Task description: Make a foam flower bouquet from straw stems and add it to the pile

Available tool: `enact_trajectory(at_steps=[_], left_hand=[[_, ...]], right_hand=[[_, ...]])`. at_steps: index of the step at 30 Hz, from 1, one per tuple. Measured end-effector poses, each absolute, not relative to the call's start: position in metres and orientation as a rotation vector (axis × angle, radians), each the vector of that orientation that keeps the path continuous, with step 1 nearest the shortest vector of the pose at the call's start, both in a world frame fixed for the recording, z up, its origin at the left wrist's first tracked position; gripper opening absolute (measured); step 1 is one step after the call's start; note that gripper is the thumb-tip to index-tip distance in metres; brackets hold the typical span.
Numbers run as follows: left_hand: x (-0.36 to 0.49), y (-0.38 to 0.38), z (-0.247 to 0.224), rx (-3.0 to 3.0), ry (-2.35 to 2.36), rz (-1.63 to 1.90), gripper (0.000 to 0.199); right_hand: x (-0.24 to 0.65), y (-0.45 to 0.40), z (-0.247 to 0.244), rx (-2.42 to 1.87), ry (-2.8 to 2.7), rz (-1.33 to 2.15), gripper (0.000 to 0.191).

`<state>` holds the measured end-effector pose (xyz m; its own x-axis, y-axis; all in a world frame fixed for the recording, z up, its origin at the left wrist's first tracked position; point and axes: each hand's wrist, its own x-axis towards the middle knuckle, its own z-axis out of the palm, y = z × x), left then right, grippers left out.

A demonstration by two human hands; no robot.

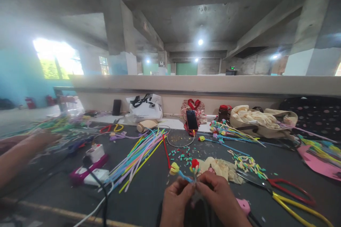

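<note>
Pinching fuzzy flowers over a dark bench (144, 202)

The left hand (176, 198) and right hand (220, 195) meet at the fingertips, clamped on a small bunch of fuzzy flowers at the near edge, low in the view. A fuzzy yellow flower head (174, 168) on a blue stem (185, 176) leans left; a fuzzy red flower head (195, 164) stands just above the fingers. Which fingers grip which stem is hard to make out, and the lower ends blur into shadow.

Bold black lettering marks a white carrier bag (145, 108) at the back, but folds and a black strap break it up; a smaller line of print below is too fine to read. A green lit sign (232, 67) in the distance is equally illegible. A black-screened phone (191, 120) shows no text.

The right forearm partly covers a pink-bodied tool (243, 205). Large scissors with one red and one yellow handle (266, 185) run off the bottom edge. At far left, a co-worker's forearm (25, 150) is motion-blurred and cut off by the frame, its fingers indistinct over tangled pastel strips (68, 131).
</note>
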<state>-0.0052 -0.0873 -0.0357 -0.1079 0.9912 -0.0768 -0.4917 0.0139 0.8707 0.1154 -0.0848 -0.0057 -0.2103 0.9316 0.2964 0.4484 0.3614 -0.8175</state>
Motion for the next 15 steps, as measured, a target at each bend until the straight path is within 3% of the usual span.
enact_trajectory(at_steps=[15], left_hand=[[-0.0103, -0.0799, -0.0341, 0.726, 0.993, 1.439, 0.029]], right_hand=[[0.1101, -0.0854, -0.0133, -1.252, -1.872, 0.540, 0.018]])
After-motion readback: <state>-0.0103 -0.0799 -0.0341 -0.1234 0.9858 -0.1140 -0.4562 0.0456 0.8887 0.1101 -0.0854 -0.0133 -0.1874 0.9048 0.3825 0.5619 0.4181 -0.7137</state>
